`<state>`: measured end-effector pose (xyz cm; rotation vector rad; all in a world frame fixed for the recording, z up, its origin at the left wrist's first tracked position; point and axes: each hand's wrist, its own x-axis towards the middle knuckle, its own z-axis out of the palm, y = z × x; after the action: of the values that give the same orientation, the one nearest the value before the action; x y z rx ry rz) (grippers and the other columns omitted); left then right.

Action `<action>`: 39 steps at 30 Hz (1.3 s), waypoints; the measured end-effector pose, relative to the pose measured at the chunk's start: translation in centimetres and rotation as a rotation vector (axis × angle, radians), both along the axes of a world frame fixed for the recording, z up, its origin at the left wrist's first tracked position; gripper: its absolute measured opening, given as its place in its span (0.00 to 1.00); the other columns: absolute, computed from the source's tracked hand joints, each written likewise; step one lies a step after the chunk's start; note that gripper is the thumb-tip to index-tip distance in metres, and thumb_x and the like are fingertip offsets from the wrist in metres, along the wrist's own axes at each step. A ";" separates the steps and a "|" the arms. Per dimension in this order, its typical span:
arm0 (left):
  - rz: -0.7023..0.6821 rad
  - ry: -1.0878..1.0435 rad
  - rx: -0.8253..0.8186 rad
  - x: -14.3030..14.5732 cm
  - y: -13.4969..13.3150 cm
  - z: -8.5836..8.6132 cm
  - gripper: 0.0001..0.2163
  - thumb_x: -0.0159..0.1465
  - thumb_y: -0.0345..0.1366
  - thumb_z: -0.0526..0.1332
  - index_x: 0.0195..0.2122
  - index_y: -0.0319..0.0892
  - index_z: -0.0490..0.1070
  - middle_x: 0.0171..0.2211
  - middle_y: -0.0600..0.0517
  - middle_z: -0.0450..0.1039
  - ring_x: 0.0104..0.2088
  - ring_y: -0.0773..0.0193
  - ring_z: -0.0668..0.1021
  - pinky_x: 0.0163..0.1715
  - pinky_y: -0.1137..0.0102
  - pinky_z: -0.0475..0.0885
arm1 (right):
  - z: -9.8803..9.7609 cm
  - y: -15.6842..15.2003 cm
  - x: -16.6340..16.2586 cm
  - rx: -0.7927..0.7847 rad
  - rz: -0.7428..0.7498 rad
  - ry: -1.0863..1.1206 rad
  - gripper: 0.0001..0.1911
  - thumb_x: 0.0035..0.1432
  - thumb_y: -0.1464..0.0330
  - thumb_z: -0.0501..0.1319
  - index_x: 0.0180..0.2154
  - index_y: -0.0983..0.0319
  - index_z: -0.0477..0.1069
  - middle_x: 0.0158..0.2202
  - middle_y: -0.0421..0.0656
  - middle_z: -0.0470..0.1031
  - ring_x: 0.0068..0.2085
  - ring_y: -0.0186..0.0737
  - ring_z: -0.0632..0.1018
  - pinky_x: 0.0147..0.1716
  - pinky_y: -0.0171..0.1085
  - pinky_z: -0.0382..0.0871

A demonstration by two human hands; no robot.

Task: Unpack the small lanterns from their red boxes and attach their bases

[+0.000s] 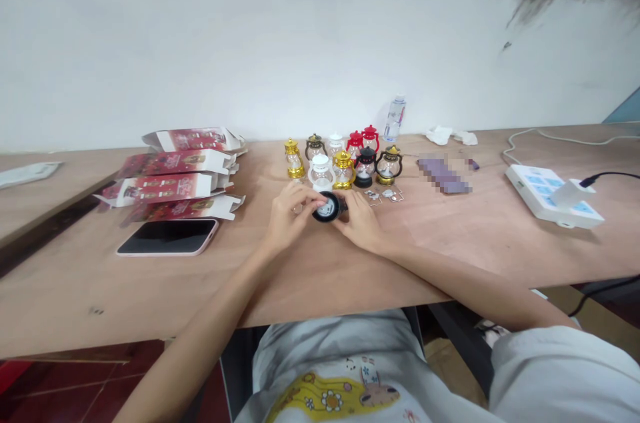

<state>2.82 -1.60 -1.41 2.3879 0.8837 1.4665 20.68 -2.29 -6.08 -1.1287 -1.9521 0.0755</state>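
Observation:
Both of my hands meet over the middle of the wooden table (310, 276) on a small black lantern (327, 206) lying on its side, its round base turned toward me. My left hand (287, 216) pinches it from the left with curled fingers. My right hand (361, 222) grips it from the right. Just behind stands a cluster of several small toy lanterns (344, 158) in gold, white, red and black. Small metal wire handles (385, 195) lie loose beside my right hand.
A stack of red and white cartons (180, 173) lies at the left, with a phone (167, 237) face up in front of it. A white power strip (553, 195) with a plugged cable sits at the right. A water bottle (395, 118) stands by the wall.

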 end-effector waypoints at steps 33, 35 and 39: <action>-0.062 -0.084 -0.330 0.5 -0.2 0.2 0.11 0.55 0.41 0.64 0.36 0.41 0.74 0.34 0.50 0.77 0.35 0.63 0.77 0.38 0.69 0.71 | -0.5 0.1 0.1 0.071 0.003 -0.100 0.22 0.56 0.67 0.58 0.52 0.64 0.60 0.49 0.52 0.68 0.49 0.50 0.68 0.48 0.48 0.64; -0.082 -0.118 -0.349 0.5 -0.1 0.2 0.12 0.56 0.42 0.64 0.38 0.40 0.74 0.36 0.49 0.77 0.37 0.62 0.77 0.39 0.69 0.71 | -0.4 -0.1 0.1 0.074 0.006 -0.079 0.22 0.56 0.67 0.58 0.52 0.64 0.60 0.48 0.51 0.68 0.49 0.50 0.68 0.48 0.48 0.64; 0.007 -0.229 -0.345 -0.7 1.1 0.4 0.15 0.60 0.43 0.58 0.44 0.40 0.72 0.40 0.47 0.76 0.39 0.61 0.77 0.40 0.69 0.71 | -0.1 -0.3 -0.1 0.084 0.011 -0.018 0.22 0.55 0.65 0.59 0.50 0.63 0.61 0.45 0.50 0.69 0.46 0.49 0.69 0.46 0.47 0.66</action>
<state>2.11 -0.53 -1.01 1.9308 0.9946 1.4195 20.57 -2.61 -6.14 -1.0671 -1.9592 -0.0114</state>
